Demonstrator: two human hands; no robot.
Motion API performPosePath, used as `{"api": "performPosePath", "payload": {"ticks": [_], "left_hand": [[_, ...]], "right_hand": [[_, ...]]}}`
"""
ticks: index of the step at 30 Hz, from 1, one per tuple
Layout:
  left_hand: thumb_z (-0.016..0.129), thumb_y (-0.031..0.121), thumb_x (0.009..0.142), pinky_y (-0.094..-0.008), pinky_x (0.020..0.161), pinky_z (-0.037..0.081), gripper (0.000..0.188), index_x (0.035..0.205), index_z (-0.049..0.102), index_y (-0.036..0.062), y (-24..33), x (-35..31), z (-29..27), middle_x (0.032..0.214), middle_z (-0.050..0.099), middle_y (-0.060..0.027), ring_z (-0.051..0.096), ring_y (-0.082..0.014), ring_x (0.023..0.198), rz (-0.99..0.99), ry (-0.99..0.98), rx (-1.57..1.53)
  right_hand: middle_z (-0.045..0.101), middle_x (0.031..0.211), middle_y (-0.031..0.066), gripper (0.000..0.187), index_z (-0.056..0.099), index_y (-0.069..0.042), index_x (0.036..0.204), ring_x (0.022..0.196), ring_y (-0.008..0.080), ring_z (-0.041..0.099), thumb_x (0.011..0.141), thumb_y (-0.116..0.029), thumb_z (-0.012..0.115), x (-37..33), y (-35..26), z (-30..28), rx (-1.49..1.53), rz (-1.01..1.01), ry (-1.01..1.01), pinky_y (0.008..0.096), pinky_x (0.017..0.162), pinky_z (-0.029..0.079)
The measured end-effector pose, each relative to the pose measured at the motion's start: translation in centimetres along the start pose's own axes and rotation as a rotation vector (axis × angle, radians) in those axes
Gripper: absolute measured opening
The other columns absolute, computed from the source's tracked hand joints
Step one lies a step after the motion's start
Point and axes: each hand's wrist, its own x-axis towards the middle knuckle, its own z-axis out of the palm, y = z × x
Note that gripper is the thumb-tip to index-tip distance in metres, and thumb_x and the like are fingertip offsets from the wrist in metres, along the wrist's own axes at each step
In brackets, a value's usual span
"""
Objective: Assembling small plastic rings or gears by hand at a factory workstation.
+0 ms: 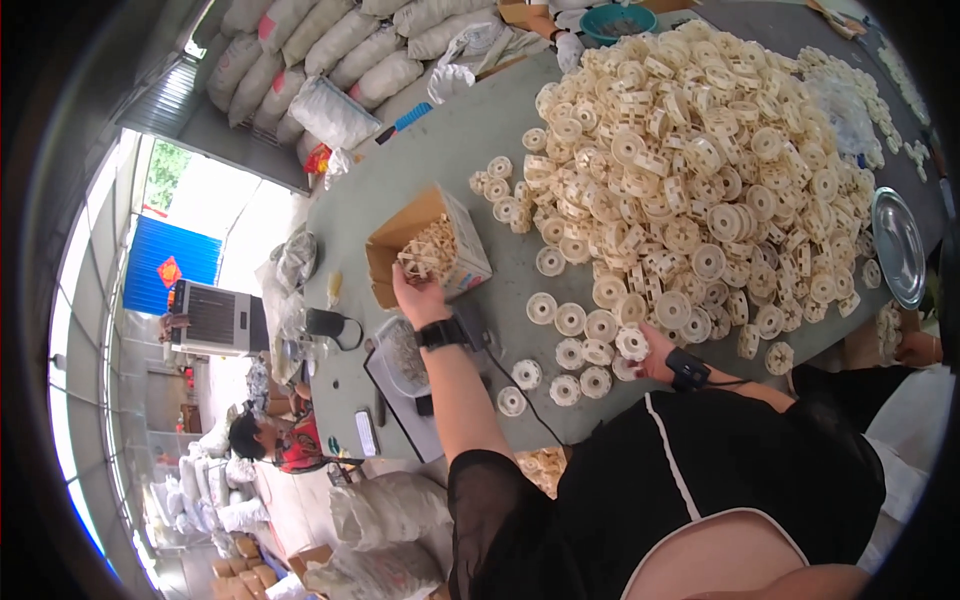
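Note:
My left hand (420,300) is at the near edge of a cardboard box (467,225), its fingers curled round a cream plastic piece. Small cream pieces (432,240) are heaped inside that box, and they partly hide my fingertips. My right hand (656,354) pinches a round, notched cream plastic wheel (632,344) just above the table. Several similar wheels (570,319) lie flat to its left, some with scalloped rims. Behind them rises a big pile of cream plastic wheels (690,160).
On the grey-green table (440,140) are a clear tub (402,355), a dark cup (330,325), a phone (366,433) and a cable. A metal tray (897,247) stands right, a teal basin (618,22) far off near a co-worker's gloved hand (569,52). Stuffed sacks line the back.

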Motion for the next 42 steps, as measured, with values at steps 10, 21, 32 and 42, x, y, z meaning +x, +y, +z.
{"api": "performPosePath", "payload": {"ticks": [10, 21, 32, 42], "left_hand": [[0.05, 0.022, 0.075, -0.0266, 0.055, 0.038, 0.021, 0.085, 0.053, 0.0036, -6.8, 4.5, -3.5, 0.072, 0.051, -0.0023, 0.047, -0.013, 0.063, 0.215, -0.035, 0.934], [0.061, 0.016, 0.071, -0.0202, 0.052, 0.041, 0.035, 0.101, 0.053, 0.002, -13.3, -17.9, -10.1, 0.08, 0.056, -0.0024, 0.051, -0.0084, 0.057, -0.613, -0.638, 1.044], [0.05, 0.002, 0.07, -0.0245, 0.069, 0.04, 0.037, 0.106, 0.044, -0.0016, -1.6, -14.5, -10.5, 0.094, 0.049, -0.0078, 0.048, -0.0148, 0.08, 0.501, -0.05, 1.211], [0.047, 0.004, 0.071, -0.026, 0.073, 0.039, 0.031, 0.1, 0.048, -0.0052, 9.6, -9.7, -10.3, 0.095, 0.052, -0.0112, 0.05, -0.0165, 0.081, 0.926, 0.093, 1.686]], "right_hand": [[0.057, 0.083, 0.0036, 0.046, 0.05, -0.017, 0.097, 0.06, 0.0183, 0.052, 0.081, -0.054, 0.026, -0.7, -0.7, -1.0, 0.04, -0.044, -0.093, 0.0302, 0.047, 0.037], [0.057, 0.088, 0.0128, 0.063, 0.041, -0.011, 0.108, 0.054, 0.022, 0.055, 0.079, -0.061, 0.016, 0.8, -0.7, 3.1, -0.066, 0.254, -0.291, 0.0301, 0.045, 0.044], [0.054, 0.089, 0.0136, 0.059, 0.034, -0.006, 0.115, 0.055, 0.0185, 0.054, 0.081, -0.054, 0.027, -1.4, 1.1, 2.0, -0.193, 0.205, -0.232, 0.0281, 0.048, 0.046], [0.054, 0.093, 0.0164, 0.047, 0.038, -0.008, 0.108, 0.057, 0.0209, 0.057, 0.082, -0.046, 0.034, -0.5, 2.9, 1.2, -0.11, 0.21, -0.351, 0.0306, 0.05, 0.049]]}}
